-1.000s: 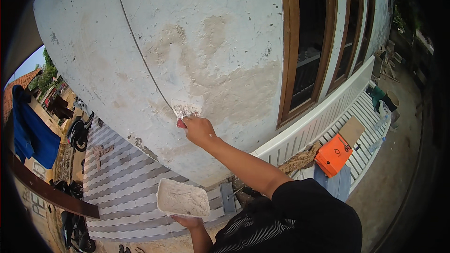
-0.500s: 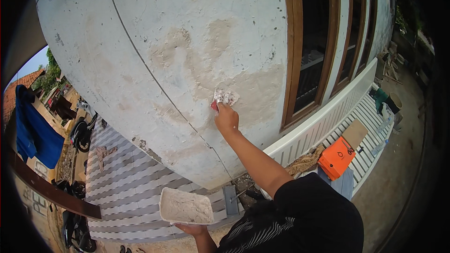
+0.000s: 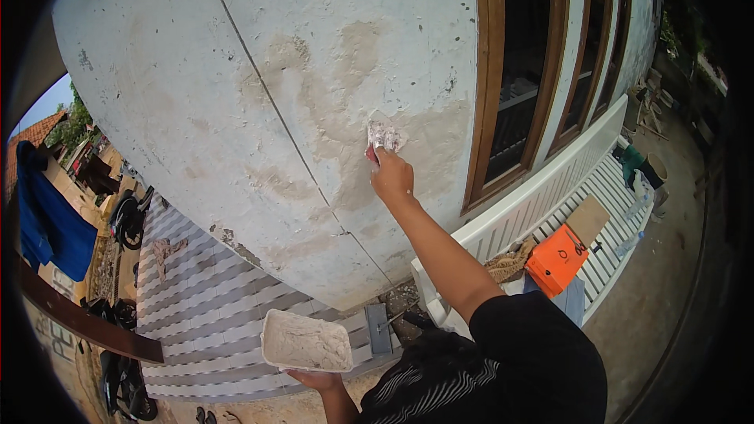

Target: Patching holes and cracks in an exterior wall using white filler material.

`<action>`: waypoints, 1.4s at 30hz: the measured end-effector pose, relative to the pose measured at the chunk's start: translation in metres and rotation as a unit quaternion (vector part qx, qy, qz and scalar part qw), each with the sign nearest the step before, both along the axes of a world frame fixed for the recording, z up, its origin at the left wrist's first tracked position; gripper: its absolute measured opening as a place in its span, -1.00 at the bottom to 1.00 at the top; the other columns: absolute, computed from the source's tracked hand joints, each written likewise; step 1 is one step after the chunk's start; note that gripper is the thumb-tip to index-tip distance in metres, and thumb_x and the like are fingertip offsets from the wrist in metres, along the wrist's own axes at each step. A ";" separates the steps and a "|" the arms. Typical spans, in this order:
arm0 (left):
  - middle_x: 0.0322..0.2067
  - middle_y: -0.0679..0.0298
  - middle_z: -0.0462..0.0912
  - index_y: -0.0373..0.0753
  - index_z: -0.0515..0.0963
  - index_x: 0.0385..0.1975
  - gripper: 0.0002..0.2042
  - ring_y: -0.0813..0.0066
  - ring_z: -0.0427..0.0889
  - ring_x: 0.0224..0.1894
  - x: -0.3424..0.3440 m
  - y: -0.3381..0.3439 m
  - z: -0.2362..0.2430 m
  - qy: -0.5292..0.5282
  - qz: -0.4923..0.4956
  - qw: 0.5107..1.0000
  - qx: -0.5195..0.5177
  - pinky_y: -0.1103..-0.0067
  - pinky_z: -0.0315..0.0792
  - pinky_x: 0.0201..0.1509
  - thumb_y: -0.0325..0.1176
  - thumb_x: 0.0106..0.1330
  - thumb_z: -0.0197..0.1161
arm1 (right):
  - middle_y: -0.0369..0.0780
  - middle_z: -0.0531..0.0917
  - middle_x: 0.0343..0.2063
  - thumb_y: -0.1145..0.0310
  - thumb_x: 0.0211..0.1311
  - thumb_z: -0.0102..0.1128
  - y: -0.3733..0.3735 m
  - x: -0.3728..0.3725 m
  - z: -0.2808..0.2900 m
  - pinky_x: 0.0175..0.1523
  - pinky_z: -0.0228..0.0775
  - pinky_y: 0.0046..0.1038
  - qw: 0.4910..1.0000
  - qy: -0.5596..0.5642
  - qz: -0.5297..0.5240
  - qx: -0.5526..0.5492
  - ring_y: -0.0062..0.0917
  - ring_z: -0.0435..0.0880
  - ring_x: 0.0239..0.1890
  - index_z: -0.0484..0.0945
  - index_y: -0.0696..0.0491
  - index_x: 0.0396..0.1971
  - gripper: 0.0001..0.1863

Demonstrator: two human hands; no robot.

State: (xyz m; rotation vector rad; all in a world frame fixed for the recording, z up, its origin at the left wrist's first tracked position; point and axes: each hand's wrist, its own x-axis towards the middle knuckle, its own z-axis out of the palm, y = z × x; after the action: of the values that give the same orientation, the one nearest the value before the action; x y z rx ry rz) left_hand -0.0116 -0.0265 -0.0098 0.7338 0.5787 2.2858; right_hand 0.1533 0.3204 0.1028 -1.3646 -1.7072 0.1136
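Over the tiled floor's [image 3: 204, 322] near edge, my left grip [image 3: 316, 379] cups the white tub [image 3: 265, 338] beneath, the steadiest hold for likely heavy, soft paste [image 3: 309, 340]; my right grip [image 3: 393, 177] is curled round the red-handled scraper [image 3: 386, 137], its thin, probably springy blade against the rough wall [image 3: 181, 110], left of the window frame [image 3: 488, 94]

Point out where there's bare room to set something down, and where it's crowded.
Widest is the striped tiled floor between the crumpled cloth and the foot of the wall. Some white bench slats are bare between the brown board and the dark green item. The bench's near end is crowded: orange box and fibrous bundle sit close together.
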 end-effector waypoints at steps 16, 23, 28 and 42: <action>0.39 0.17 0.06 -0.02 -0.01 0.41 -0.27 -0.02 0.17 0.35 -0.006 -0.002 -0.002 -0.024 -0.053 0.998 -0.014 0.02 0.14 0.35 0.28 0.35 -0.20 | -0.05 0.63 -0.31 0.45 0.07 0.22 -0.023 0.048 -0.050 -0.16 0.48 -0.19 0.989 0.125 -0.050 -0.055 -0.12 0.64 -0.27 0.53 0.15 -0.19 -0.73; 0.39 0.19 0.08 0.00 -0.01 0.41 -0.27 0.01 0.18 0.35 -0.004 0.012 -0.005 -0.023 -0.025 0.998 -0.052 0.01 0.15 0.34 0.30 0.35 -0.23 | -0.02 0.64 -0.38 0.44 0.08 0.21 -0.001 -0.018 -0.096 -0.19 0.47 -0.15 0.987 0.097 -0.013 -0.126 -0.10 0.64 -0.30 0.54 0.13 -0.28 -0.81; 0.38 0.18 0.07 0.01 -0.02 0.41 -0.27 -0.02 0.20 0.34 -0.013 0.025 -0.012 -0.051 -0.108 0.992 -0.036 0.02 0.16 0.34 0.32 0.35 -0.26 | 0.00 0.64 -0.40 0.42 0.13 0.11 -0.064 -0.052 -0.171 -0.20 0.48 -0.14 0.952 -0.019 0.241 -0.186 -0.06 0.63 -0.34 0.54 0.09 -0.20 -0.78; 0.38 0.15 0.05 0.02 -0.01 0.41 -0.31 -0.03 0.20 0.34 -0.013 0.054 0.002 -0.015 -0.038 0.997 -0.066 -0.01 0.17 0.33 0.28 0.38 -0.33 | 0.05 0.66 -0.34 0.46 0.04 0.25 0.034 0.032 -0.178 -0.10 0.47 -0.20 0.942 0.229 -0.123 -0.213 -0.05 0.66 -0.24 0.54 0.17 -0.11 -0.65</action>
State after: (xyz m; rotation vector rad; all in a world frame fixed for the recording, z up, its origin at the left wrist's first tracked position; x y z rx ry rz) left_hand -0.0243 0.0273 -0.0083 0.6462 0.6686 2.1627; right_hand 0.1849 0.3548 -0.0756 -1.6935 -1.1474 0.6387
